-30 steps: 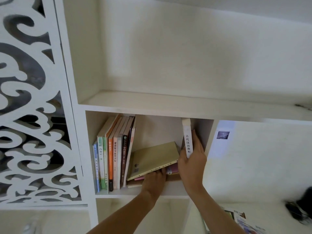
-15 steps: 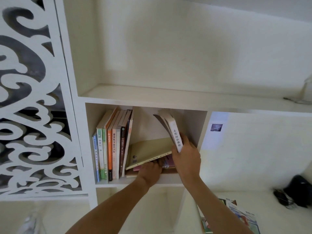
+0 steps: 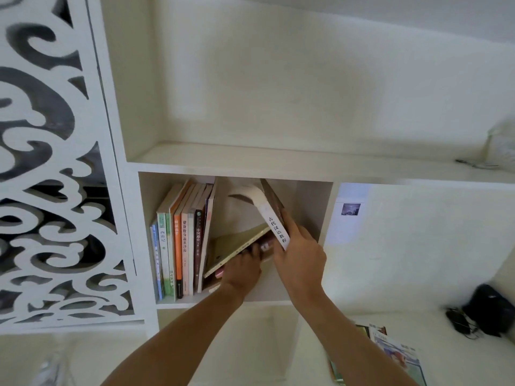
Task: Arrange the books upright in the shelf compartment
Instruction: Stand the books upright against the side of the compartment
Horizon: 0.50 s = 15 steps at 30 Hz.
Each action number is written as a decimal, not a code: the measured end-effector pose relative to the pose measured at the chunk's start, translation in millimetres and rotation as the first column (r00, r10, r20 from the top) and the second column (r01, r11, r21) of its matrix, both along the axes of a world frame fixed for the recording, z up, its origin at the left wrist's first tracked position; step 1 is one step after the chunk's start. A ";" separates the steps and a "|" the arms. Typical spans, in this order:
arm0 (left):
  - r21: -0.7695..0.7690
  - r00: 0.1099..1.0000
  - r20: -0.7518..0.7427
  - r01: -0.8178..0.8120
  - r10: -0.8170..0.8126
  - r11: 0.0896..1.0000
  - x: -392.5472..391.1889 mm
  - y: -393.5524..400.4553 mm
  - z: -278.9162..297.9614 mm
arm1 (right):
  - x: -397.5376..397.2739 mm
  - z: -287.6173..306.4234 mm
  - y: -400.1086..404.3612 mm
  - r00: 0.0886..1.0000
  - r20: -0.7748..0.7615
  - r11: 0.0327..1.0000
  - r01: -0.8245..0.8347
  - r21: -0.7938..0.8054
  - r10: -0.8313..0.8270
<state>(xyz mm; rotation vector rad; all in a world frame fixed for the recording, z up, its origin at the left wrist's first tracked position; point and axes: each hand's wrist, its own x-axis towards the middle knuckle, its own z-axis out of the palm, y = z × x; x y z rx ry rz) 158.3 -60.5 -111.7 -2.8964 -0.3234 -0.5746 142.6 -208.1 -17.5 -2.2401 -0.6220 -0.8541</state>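
A: We log the shelf compartment (image 3: 309,207); a row of upright books (image 3: 182,246) stands against its left wall, the rightmost ones leaning slightly left at the top.

B: Agreed; we note the right hand (image 3: 302,256) gripping a white-spined book (image 3: 274,224) at its lower end, fingers (image 3: 292,227) curled along the right cover, thumb side toward the spine; the book is tilted, its top leaning left, pages fanned open near the compartment ceiling.

A: The left hand (image 3: 243,270) reaches in under a yellow-green book (image 3: 237,247); that book lies slanted, low end toward the upright row, high end toward the white-spined book; we see the fingers going beneath its cover, but whether they are spread or pressed together we cannot tell; they are hidden.

B: Under the slanted book we record more flat-lying books (image 3: 264,246), pink edges showing; count unclear.

A: Surroundings: a white carved lattice panel (image 3: 55,162) to the left of the shelf; a small photo (image 3: 350,209) stuck on the wall just right of the compartment.

B: Lower right: magazines (image 3: 395,355) lying flat; a black object (image 3: 490,310) with cables near them; a blurred clear jar (image 3: 501,143) on the upper shelf at the right edge.
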 end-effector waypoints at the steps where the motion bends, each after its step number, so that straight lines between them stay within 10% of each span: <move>1: -0.102 0.999 0.053 -0.008 0.013 0.995 -1.6 -1.1 4.4 | -0.6 -1.4 -0.9 1.000 -0.001 1.000 -0.005 0.026 0.005; 6: -0.518 0.921 0.361 0.065 0.149 0.853 -22.7 8.0 20.4 | 9.0 -25.2 1.4 0.999 -0.046 0.992 -0.014 0.125 0.020; 15: -0.720 0.753 0.496 0.079 0.431 0.689 -48.0 -1.7 31.1 | 17.8 -72.7 46.2 0.937 -0.308 0.922 -0.037 0.385 0.166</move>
